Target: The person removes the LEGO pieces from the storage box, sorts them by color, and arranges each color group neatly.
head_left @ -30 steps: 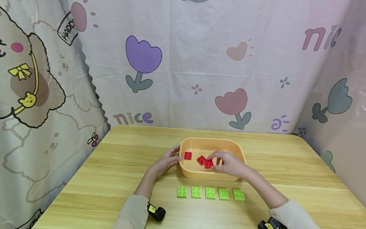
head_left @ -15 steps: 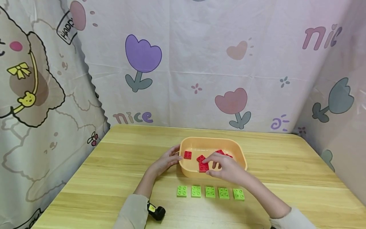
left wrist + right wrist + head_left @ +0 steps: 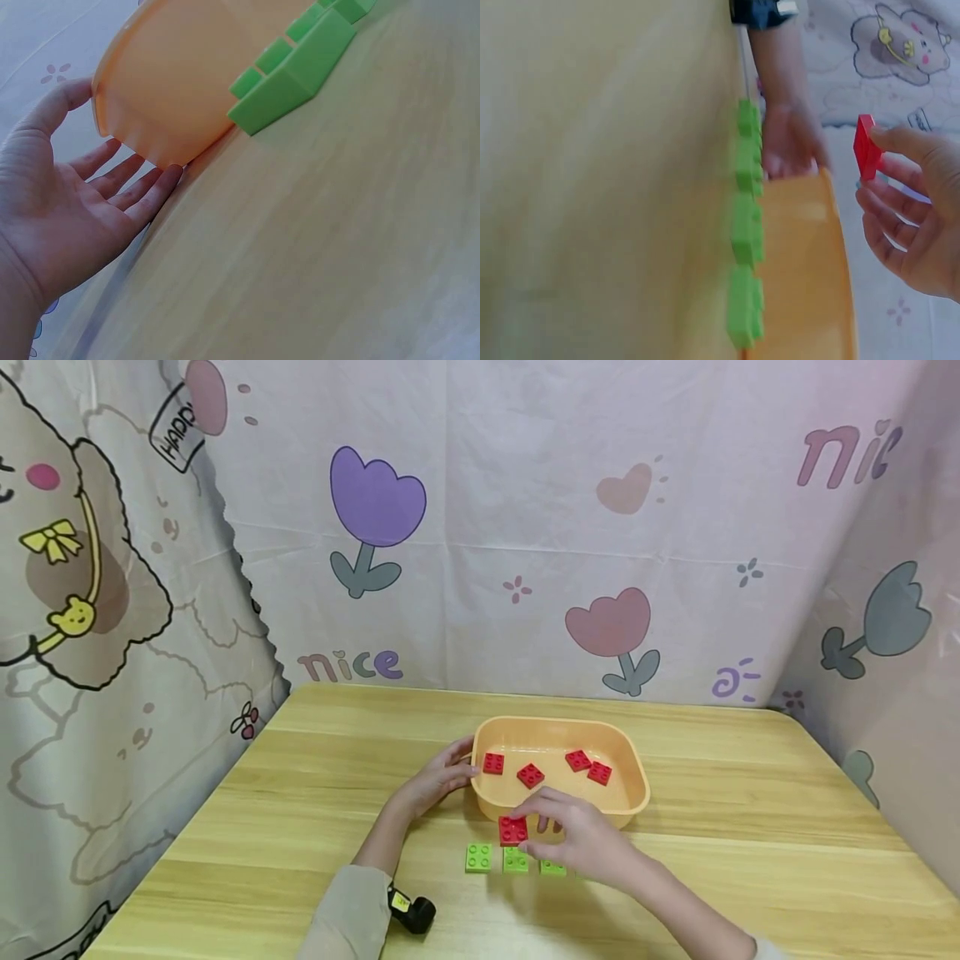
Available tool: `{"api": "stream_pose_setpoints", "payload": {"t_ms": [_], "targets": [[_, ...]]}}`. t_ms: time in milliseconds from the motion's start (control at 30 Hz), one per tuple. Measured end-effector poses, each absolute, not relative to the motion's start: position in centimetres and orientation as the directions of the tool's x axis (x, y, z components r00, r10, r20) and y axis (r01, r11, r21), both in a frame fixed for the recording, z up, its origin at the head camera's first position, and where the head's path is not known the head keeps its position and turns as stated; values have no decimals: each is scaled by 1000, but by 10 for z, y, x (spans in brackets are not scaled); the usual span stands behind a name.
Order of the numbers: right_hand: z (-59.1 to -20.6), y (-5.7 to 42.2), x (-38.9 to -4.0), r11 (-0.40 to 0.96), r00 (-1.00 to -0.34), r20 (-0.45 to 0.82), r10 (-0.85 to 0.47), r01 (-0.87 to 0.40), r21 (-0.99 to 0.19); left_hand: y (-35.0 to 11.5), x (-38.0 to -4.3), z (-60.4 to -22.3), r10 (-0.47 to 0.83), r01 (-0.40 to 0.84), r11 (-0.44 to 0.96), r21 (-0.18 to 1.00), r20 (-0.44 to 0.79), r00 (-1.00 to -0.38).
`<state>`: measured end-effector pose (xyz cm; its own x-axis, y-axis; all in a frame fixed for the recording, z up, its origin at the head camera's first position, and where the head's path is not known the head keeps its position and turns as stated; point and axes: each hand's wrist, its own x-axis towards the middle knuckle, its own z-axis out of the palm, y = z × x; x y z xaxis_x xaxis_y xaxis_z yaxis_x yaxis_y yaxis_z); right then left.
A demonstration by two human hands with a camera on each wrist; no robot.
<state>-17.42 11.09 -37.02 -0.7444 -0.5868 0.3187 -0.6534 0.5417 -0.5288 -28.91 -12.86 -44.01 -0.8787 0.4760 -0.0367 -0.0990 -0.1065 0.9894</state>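
My right hand [image 3: 577, 839] pinches a red toy brick [image 3: 513, 831] between thumb and fingertips, raised above the row of green bricks. In the right wrist view that red brick [image 3: 867, 147] is tilted on edge and clear of the tray. My left hand [image 3: 438, 781] holds the left end of the orange plastic tray [image 3: 558, 724], thumb at its rim and fingers against the outer side, as the left wrist view shows. Several red bricks [image 3: 530, 776] lie studs up inside the tray. Green bricks [image 3: 478, 858] stand in a row in front of it, the right ones hidden by my right hand.
A light wood table [image 3: 360, 735] carries everything. Behind it hangs a patterned cloth [image 3: 480, 527], with more cloth at both sides. A black wrist camera [image 3: 414, 914] sits on my left wrist near the table's front.
My right hand has taken a red brick out of the tray and brought it toward me, over the green row. The left hand stays at the tray's end.
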Motion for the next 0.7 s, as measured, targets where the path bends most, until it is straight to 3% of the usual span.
{"api": "stream_pose_setpoints", "payload": {"t_ms": [500,700], "targets": [[-400,88,-157,438,-683,448,-576,-721,-537,-128,-287,-435,454,-113,-100,989,-56,-889],[-417,83,-153,444,-658,502,-561,-751,-488,-128,-287,-435,463,-100,-84,991,-50,-885]]}}
